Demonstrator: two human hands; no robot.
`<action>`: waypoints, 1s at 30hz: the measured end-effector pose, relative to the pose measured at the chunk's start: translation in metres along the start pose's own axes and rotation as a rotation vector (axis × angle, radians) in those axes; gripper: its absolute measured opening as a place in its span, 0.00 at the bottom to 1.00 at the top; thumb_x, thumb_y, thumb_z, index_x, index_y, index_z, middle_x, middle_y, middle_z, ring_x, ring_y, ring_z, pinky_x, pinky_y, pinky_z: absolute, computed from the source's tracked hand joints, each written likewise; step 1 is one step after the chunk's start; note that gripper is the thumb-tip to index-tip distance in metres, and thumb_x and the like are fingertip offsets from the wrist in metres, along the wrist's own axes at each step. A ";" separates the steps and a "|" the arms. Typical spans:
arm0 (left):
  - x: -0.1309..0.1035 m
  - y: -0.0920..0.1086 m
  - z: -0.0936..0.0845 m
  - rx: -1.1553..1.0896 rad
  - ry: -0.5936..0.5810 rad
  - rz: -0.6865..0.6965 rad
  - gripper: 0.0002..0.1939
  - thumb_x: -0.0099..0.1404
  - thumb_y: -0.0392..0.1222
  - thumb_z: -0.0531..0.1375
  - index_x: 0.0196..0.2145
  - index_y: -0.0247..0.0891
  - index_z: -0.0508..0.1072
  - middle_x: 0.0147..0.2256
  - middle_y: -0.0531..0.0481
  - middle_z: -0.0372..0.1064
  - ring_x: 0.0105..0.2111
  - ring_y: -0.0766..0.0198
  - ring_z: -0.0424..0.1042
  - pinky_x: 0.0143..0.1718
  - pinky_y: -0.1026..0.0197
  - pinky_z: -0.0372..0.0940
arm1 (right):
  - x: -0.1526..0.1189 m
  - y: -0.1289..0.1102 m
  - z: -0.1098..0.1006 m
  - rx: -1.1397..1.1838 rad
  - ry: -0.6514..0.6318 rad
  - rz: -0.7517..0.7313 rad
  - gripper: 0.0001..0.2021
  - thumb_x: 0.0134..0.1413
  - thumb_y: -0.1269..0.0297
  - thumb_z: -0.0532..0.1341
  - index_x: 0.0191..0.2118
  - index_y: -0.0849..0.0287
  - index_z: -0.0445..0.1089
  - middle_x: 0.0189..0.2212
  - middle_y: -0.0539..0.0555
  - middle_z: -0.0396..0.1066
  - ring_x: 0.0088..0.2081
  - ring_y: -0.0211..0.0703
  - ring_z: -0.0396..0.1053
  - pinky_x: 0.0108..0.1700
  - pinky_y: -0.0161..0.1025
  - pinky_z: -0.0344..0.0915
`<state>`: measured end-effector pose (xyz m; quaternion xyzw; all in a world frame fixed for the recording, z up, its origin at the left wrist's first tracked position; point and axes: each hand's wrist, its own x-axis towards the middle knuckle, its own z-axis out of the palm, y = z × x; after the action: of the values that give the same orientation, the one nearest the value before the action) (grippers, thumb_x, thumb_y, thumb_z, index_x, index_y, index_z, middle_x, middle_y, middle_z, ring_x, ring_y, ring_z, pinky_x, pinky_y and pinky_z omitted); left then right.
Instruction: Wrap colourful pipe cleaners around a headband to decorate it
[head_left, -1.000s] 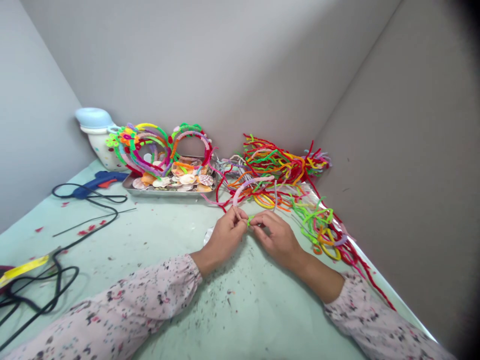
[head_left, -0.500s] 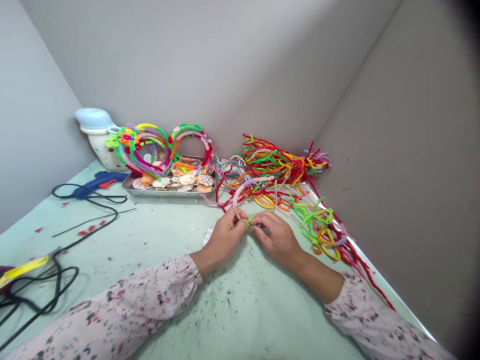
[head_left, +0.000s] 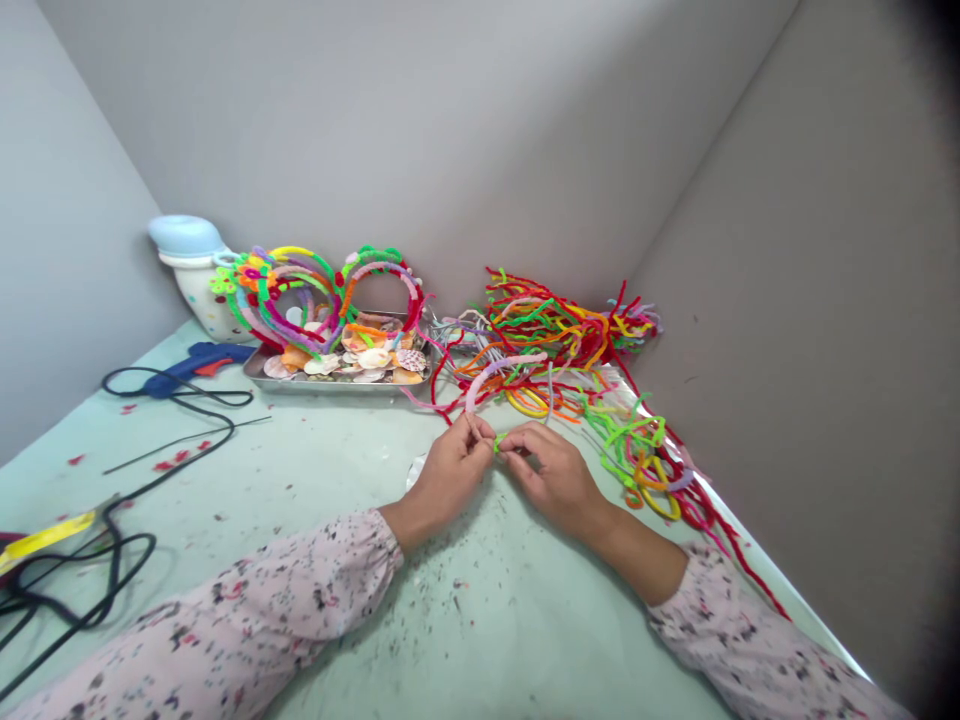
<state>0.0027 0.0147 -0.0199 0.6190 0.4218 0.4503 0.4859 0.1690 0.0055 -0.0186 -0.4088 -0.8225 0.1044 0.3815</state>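
My left hand [head_left: 454,468] is closed, its fingertips pinching a small green fuzzy piece [head_left: 499,441] at the middle of the table. My right hand [head_left: 553,476] pinches the same green piece from the other side, thumb and forefinger together. The two hands nearly touch. A pale pink and lilac fuzzy band [head_left: 491,372] rises in a curve just beyond my left fingers; its lower end is hidden by that hand. Whether the green piece is joined to the band cannot be made out.
Fuzzy headbands [head_left: 296,290] stand on a metal tray [head_left: 330,388] of shells at the back. A blue glue gun [head_left: 184,370], black cable [head_left: 112,560] and white bottle [head_left: 202,285] lie left. Tangled colourful pipe cleaners [head_left: 555,320] spread along the back and right.
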 end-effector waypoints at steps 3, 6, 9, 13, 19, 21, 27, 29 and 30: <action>0.000 0.000 0.000 -0.012 -0.007 -0.009 0.03 0.61 0.37 0.52 0.34 0.38 0.63 0.24 0.57 0.58 0.22 0.71 0.57 0.24 0.68 0.53 | 0.000 0.000 0.000 -0.002 0.010 -0.013 0.06 0.56 0.73 0.57 0.38 0.56 0.68 0.34 0.54 0.70 0.38 0.44 0.67 0.41 0.41 0.64; -0.001 -0.001 0.000 -0.012 -0.007 0.001 0.03 0.61 0.37 0.52 0.34 0.38 0.63 0.25 0.57 0.59 0.22 0.71 0.57 0.25 0.68 0.53 | 0.000 0.000 0.000 -0.004 0.019 -0.017 0.06 0.56 0.72 0.58 0.38 0.57 0.68 0.35 0.54 0.70 0.38 0.43 0.67 0.41 0.41 0.64; -0.001 -0.002 0.000 0.003 0.003 0.009 0.02 0.60 0.36 0.53 0.33 0.37 0.64 0.25 0.57 0.59 0.23 0.71 0.57 0.26 0.68 0.54 | 0.000 -0.001 0.000 -0.004 0.011 -0.011 0.06 0.56 0.72 0.58 0.38 0.57 0.69 0.35 0.54 0.70 0.38 0.43 0.67 0.41 0.40 0.64; 0.000 -0.002 0.000 0.011 0.000 0.013 0.03 0.59 0.35 0.53 0.33 0.37 0.64 0.25 0.57 0.59 0.24 0.71 0.57 0.26 0.68 0.54 | 0.000 -0.002 -0.001 -0.001 -0.005 0.001 0.06 0.56 0.72 0.57 0.38 0.57 0.69 0.34 0.54 0.70 0.37 0.43 0.68 0.40 0.41 0.65; 0.000 -0.001 0.000 -0.019 -0.007 -0.002 0.02 0.60 0.36 0.52 0.33 0.38 0.63 0.25 0.57 0.58 0.22 0.72 0.57 0.24 0.68 0.54 | 0.000 0.000 0.000 -0.003 0.008 -0.003 0.07 0.55 0.73 0.57 0.38 0.56 0.69 0.34 0.54 0.70 0.38 0.44 0.68 0.40 0.41 0.65; 0.000 -0.001 0.000 -0.040 -0.016 -0.007 0.02 0.61 0.36 0.52 0.34 0.38 0.63 0.24 0.58 0.58 0.21 0.72 0.57 0.23 0.68 0.53 | 0.000 0.001 0.001 -0.005 0.019 -0.013 0.07 0.55 0.73 0.57 0.38 0.55 0.69 0.35 0.54 0.71 0.38 0.45 0.68 0.41 0.42 0.65; 0.000 -0.002 0.000 -0.010 -0.013 -0.002 0.02 0.61 0.36 0.52 0.33 0.38 0.63 0.24 0.57 0.58 0.22 0.72 0.57 0.24 0.68 0.54 | 0.000 0.000 0.000 -0.004 0.000 0.002 0.07 0.56 0.72 0.57 0.38 0.56 0.68 0.34 0.54 0.70 0.38 0.44 0.67 0.41 0.41 0.65; 0.000 -0.002 0.000 -0.001 -0.007 0.005 0.02 0.60 0.36 0.52 0.33 0.38 0.64 0.25 0.57 0.59 0.23 0.71 0.57 0.25 0.68 0.54 | 0.000 -0.001 -0.001 0.000 -0.007 0.008 0.06 0.56 0.72 0.57 0.38 0.56 0.68 0.34 0.54 0.70 0.37 0.44 0.67 0.40 0.41 0.64; 0.000 -0.002 0.000 0.000 -0.005 0.007 0.02 0.60 0.36 0.52 0.33 0.37 0.64 0.25 0.57 0.59 0.23 0.71 0.58 0.26 0.68 0.54 | 0.000 -0.002 -0.001 0.002 -0.010 0.010 0.06 0.56 0.72 0.57 0.38 0.57 0.68 0.34 0.54 0.70 0.37 0.43 0.67 0.40 0.41 0.64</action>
<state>0.0023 0.0146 -0.0219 0.6218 0.4184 0.4503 0.4853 0.1688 0.0046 -0.0170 -0.4122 -0.8222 0.1092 0.3770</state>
